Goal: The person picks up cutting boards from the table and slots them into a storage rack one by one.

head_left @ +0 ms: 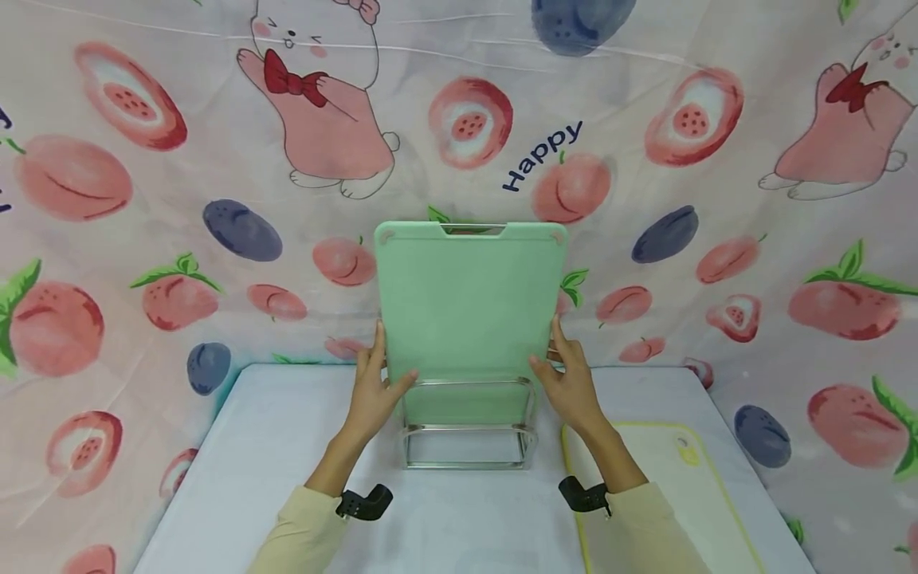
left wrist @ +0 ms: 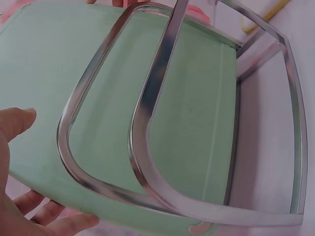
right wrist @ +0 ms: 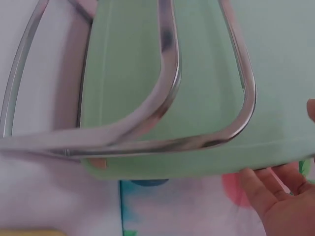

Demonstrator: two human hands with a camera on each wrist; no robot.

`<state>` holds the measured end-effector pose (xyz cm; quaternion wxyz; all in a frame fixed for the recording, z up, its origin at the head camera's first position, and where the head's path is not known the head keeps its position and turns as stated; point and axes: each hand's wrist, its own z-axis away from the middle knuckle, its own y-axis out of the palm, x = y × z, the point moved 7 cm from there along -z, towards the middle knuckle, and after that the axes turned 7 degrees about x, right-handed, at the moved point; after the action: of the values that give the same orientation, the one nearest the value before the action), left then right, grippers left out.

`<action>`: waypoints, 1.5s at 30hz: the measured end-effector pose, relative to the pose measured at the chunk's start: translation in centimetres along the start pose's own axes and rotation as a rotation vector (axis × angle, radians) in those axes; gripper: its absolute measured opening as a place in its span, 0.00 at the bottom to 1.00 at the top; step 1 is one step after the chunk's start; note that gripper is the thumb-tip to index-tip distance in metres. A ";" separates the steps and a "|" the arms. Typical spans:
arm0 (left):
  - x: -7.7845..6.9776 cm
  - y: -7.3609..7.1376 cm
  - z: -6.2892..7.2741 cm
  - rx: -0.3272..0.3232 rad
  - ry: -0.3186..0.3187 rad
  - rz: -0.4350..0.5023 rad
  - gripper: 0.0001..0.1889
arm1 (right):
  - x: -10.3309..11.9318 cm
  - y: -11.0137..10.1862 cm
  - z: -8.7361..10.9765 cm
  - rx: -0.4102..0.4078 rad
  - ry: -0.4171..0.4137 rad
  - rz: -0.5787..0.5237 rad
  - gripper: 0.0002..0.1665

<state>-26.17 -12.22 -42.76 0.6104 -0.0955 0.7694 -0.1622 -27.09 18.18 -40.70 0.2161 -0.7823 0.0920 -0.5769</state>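
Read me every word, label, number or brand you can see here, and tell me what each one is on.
"Happy": dark lettering on the patterned backdrop.
Dark marks at the backdrop's left edge, head view: seemingly letters, cut off, unreadable.
Green board and metal rack: no text visible.
Yellow-rimmed board: none I can make out.

Head view: bright, even, mostly crisp; light source out of frame
Printed backdrop (head_left: 459, 48): faint sheen on creases toward 12 o'clock
White table (head_left: 276, 446): bluish tint along its edge, 8 o'clock
Wrist views: dimmer, softer, mauve cast
Metal rack (left wrist: 142, 110): bright glints, dark reflections; bar bowed at 3 o'clock, left wrist
Green board (right wrist: 128, 73): mauve shadow beside it, 10 o'clock, right wrist
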 end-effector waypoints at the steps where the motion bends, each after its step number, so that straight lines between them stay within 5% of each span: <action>1: -0.1 0.1 0.0 -0.004 -0.001 -0.002 0.50 | 0.0 0.0 0.0 0.005 -0.008 0.022 0.45; 7: 0.1 0.1 0.6 -0.064 -0.015 0.083 0.44 | 0.5 -0.2 0.1 0.056 -0.027 0.144 0.46; 10: -1.0 0.1 1.3 -0.108 0.001 0.136 0.40 | 0.6 -0.3 0.3 0.081 -0.022 0.144 0.45; 14: -3.2 0.3 2.3 -0.175 0.060 0.148 0.35 | 0.2 -0.6 0.7 0.088 -0.014 0.139 0.44; 21: -4.6 1.1 4.3 -0.341 0.160 0.191 0.26 | -1.1 -0.7 2.5 0.084 0.035 0.100 0.38; 30: -7.3 4.1 7.6 -0.411 0.294 0.172 0.19 | -2.6 -2.1 6.1 0.028 0.118 0.120 0.28; 33: -7.5 5.4 8.6 -0.394 0.295 0.195 0.18 | -3.6 -3.1 7.8 -0.006 0.157 0.154 0.26; 40: -4.2 10.0 9.5 -0.292 0.246 0.315 0.18 | -6.4 -5.4 12.2 -0.033 0.291 0.222 0.29; 45: -3.7 12.8 10.3 -0.179 0.158 0.403 0.20 | -8.8 -7.1 15.6 -0.027 0.401 0.268 0.33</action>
<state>-14.63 -0.39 -46.20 0.5575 0.0194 0.8296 0.0247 -15.90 31.56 -48.87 0.2577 -0.6358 0.2436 -0.6856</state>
